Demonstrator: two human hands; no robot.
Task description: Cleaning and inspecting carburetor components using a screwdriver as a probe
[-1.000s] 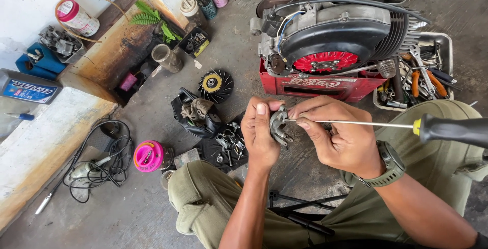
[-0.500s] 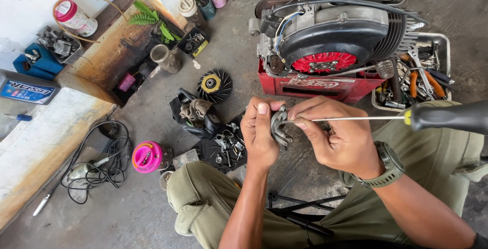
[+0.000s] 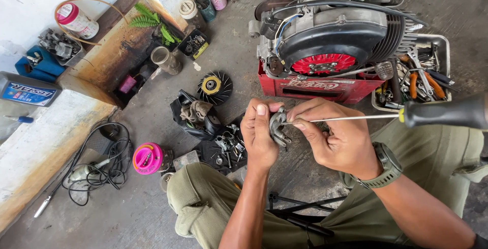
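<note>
Two hands are engaged: the left hand point(image 3: 259, 136) is clamped on a small metal part point(image 3: 278, 127), at 6 o'clock from the engine point(image 3: 330, 35). The right hand point(image 3: 333, 137) is closed on the screwdriver point(image 3: 396, 118); its tip should be kept seated squarely.

A big engine point(image 3: 335, 35) with a red fan is set on a red crate point(image 3: 315, 87). Beside it, a tray point(image 3: 443, 43) is filled with tools. A black wheel with a yellow middle point(image 3: 214, 86) is laid on the floor. A pink round box point(image 3: 147, 158) is seen near a bundle of black cable point(image 3: 104, 165). Green leaves point(image 3: 150, 21) are laid on a rusty board. A blue can point(image 3: 28, 90) is kept at the left.
</note>
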